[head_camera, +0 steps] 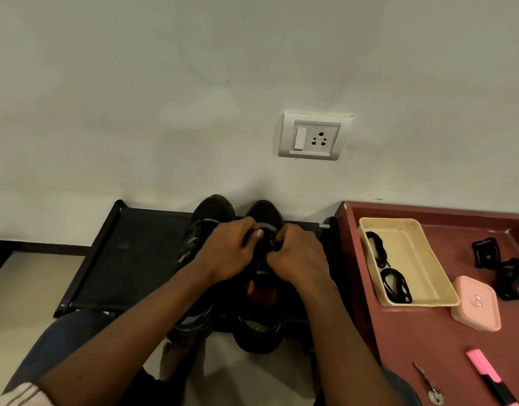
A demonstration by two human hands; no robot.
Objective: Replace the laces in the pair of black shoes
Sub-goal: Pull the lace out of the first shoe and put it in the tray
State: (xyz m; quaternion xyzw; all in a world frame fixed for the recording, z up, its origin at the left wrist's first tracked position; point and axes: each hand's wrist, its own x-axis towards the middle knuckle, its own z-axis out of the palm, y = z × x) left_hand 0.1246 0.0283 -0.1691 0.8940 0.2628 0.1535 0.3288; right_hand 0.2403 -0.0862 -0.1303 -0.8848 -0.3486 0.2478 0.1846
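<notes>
The pale wall [135, 83] is matt plaster, faintly blotched. To the right a reddish-brown counter [413, 347] with a smooth top and a raised rim butts against it. Beside it stands a low black shoe rack [135, 253], a taut fabric shelf between tube rails.

On the rack's right half the pair of black shoes sits side by side, left shoe [214, 209] and right shoe [264, 210]. They are rounded and dull, and the left one has grey trim. Each has its long axis running straight from the person to the wall. The toes point at the wall and the heels overhang the front rail.

Both hands are over the lacing of the right shoe, close together. The left hand [226, 253] and right hand [299, 256] have curled fingers pinching something dark there. Whether it is a lace or the tongue cannot be told.

On the counter a cream plastic tray [422, 259], oblong with rounded corners, holds two coiled black laces [394, 285]. Just beside its near end is a squarish pink lidded box [476, 303]. An angular black plastic bracket [501, 268] lies behind the box. A white socket plate [314, 136] is set in the wall. A pink highlighter [487, 373] and a thin metal tool [428, 385] lie nearest the person.
</notes>
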